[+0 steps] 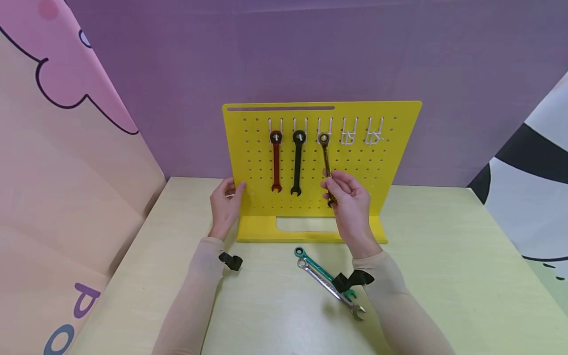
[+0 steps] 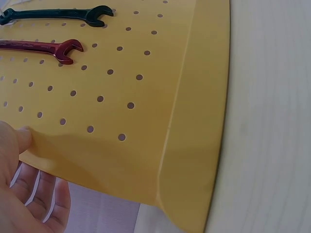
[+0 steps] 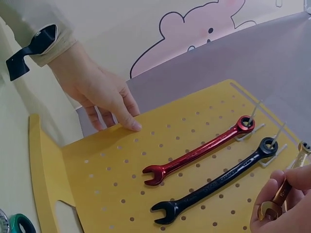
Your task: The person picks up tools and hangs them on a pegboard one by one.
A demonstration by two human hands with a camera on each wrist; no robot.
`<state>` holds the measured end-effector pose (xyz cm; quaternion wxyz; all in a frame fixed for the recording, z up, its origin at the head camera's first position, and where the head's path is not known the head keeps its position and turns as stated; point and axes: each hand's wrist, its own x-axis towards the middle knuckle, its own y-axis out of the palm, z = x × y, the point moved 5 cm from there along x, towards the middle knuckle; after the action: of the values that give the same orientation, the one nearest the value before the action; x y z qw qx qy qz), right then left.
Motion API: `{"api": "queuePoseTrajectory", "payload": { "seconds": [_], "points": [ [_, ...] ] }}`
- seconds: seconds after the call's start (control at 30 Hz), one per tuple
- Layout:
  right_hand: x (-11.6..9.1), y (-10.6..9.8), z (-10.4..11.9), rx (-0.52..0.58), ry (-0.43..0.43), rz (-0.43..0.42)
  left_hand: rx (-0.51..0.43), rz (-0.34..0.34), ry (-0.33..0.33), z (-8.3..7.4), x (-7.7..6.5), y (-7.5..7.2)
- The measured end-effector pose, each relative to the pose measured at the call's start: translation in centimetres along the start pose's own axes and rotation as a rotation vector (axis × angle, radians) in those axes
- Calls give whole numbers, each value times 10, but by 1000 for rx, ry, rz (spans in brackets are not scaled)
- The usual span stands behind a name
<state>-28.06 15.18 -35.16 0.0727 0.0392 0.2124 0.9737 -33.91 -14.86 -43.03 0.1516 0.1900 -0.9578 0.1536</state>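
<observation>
My left hand (image 1: 225, 207) grips the left edge of a yellow pegboard (image 1: 262, 207), thumb on the front and fingers behind. In my right hand (image 1: 352, 209) is a gold combination wrench (image 1: 327, 160), pinched near its open end. Its ring end is in front of the third white hook (image 1: 318, 123); whether it sits on the hook I cannot tell. A red wrench (image 3: 199, 154) and a black wrench (image 3: 216, 184) hang by their ring ends on the hooks to the left.
Two white hooks (image 1: 348, 133) on the right hold nothing. On the table (image 1: 266, 305) before the board, a green wrench (image 1: 319, 268) and a silver wrench (image 1: 326, 285) lie crossed, below my right wrist. A purple backdrop (image 1: 310, 54) stands behind the board.
</observation>
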Motion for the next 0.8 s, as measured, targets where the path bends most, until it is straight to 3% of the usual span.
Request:
{"api": "queuePoseTrajectory", "payload": {
  "seconds": [0.3,0.8],
  "points": [
    [9,-3,-6,-20,19,-27,-7,-2,3,2,1,0],
    [19,-1,-9,-64,-41,-52,5,-3,2,2,1,0]
  ]
}}
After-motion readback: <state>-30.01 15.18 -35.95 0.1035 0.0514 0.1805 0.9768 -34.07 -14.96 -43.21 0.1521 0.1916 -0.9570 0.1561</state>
